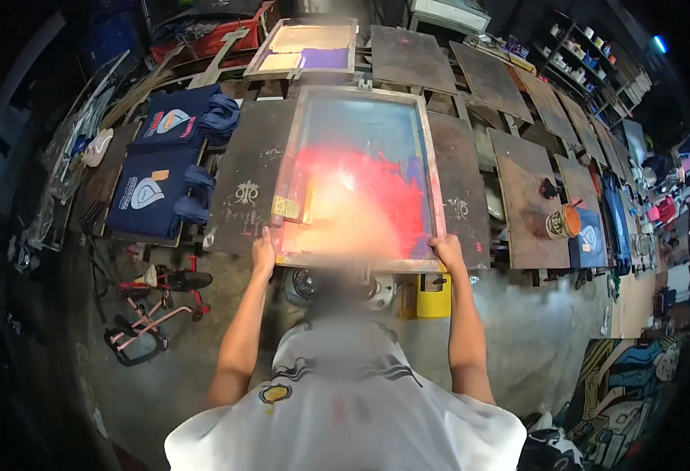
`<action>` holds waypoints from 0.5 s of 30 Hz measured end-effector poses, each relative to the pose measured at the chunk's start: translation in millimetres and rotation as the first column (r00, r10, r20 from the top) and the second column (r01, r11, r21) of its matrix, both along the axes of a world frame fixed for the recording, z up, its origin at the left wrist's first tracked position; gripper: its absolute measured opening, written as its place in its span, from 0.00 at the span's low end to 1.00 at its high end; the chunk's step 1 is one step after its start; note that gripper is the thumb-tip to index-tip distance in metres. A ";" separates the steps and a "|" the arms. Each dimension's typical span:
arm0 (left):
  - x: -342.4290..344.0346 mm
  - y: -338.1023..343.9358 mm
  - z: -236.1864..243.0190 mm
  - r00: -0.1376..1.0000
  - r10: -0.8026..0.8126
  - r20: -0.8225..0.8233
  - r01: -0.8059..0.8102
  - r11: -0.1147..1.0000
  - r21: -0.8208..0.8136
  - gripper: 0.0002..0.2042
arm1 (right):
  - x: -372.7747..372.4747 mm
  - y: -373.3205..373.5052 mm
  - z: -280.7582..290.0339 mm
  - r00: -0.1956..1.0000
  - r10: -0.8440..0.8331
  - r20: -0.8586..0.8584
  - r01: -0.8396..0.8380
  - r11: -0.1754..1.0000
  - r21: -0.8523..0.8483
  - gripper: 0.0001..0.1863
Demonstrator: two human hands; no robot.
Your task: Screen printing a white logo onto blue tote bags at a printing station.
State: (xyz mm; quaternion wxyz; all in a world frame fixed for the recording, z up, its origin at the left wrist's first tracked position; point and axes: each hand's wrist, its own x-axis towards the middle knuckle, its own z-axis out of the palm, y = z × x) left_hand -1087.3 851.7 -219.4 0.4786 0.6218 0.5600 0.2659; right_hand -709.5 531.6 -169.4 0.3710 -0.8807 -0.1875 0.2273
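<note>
A wooden-edged screen printing frame (426,169) is in front of me, its mesh smeared with pink-red ink over the middle and near part. My left hand (264,251) is closed on the frame's near left corner. At the near right corner, my right hand (447,251) grips the same frame, thumb on top. A squeegee (286,208) with an ink-stained handle rests inside the left side of the frame. Glare washes out the centre, and a blurred patch covers the near edge. Dark boards (257,137) lie beneath and beside the frame.
Folded navy tote bags (145,192) lie on boards at the left. Behind stands another screen (350,47) with purple ink. An ink bucket (562,223) sits on a right-hand board. A yellow container (434,296) is below; a small tricycle (156,314) stands on the floor at left.
</note>
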 end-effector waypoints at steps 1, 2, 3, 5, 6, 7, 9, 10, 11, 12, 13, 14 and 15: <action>0.2 1.1 -4.4 0.999 0.012 -0.042 -0.011 1.000 0.007 0.32 | -1.4 3.5 2.0 1.000 -0.003 0.000 0.003 1.000 0.004 0.18; -0.8 2.4 -9.5 0.999 0.011 -0.040 -0.010 1.000 0.011 0.32 | -0.5 5.4 1.7 1.000 -0.004 -0.006 0.004 1.000 -0.025 0.18; -2.7 4.4 -13.8 0.998 0.000 -0.059 0.001 1.000 0.024 0.32 | 0.4 8.5 1.7 1.000 -0.004 -0.011 0.004 0.999 -0.052 0.19; -0.8 6.6 -12.9 0.997 -0.012 -0.074 0.015 0.999 0.041 0.33 | -3.2 8.8 -4.3 1.000 -0.014 -0.001 0.014 0.999 -0.034 0.19; 1.9 6.7 -7.8 0.993 -0.045 -0.109 0.046 0.999 0.007 0.33 | -3.7 7.2 -8.8 1.000 -0.026 0.006 0.026 0.999 -0.021 0.19; 6.3 6.9 -2.9 0.986 -0.079 -0.144 0.076 0.997 -0.027 0.34 | -2.1 6.5 -12.6 1.000 -0.029 0.009 0.029 0.999 -0.018 0.19; 4.0 8.4 -2.3 0.987 -0.060 -0.148 0.062 0.998 0.013 0.34 | -8.6 13.4 -13.1 0.999 -0.049 0.021 0.049 0.999 0.020 0.17; 3.2 9.1 -2.1 0.987 -0.050 -0.151 0.058 0.997 0.047 0.35 | -10.3 13.6 -12.2 0.998 -0.030 0.052 0.030 1.000 0.007 0.18; 3.3 9.9 -1.2 0.987 -0.049 -0.152 0.057 0.997 0.053 0.35 | -11.9 14.1 -11.1 0.998 -0.030 0.050 0.030 0.999 0.013 0.18; 3.6 10.5 -0.4 0.984 -0.076 -0.158 0.078 0.997 0.005 0.34 | -13.3 14.7 -10.2 0.997 -0.039 0.070 0.039 0.999 -0.001 0.20; 3.2 11.0 0.5 0.981 -0.105 -0.162 0.099 0.994 -0.042 0.34 | -15.2 15.3 -9.6 0.995 -0.048 0.090 0.049 0.999 -0.014 0.22; 2.0 11.5 -3.3 0.981 -0.103 -0.162 0.099 0.994 -0.034 0.34 | -16.5 15.8 -10.6 0.995 -0.048 0.091 0.049 0.999 -0.005 0.22; 0.9 12.0 -10.6 0.986 -0.096 -0.139 0.099 0.995 0.016 0.32 | -16.6 17.2 -14.5 0.984 -0.014 0.177 0.021 0.999 -0.035 0.24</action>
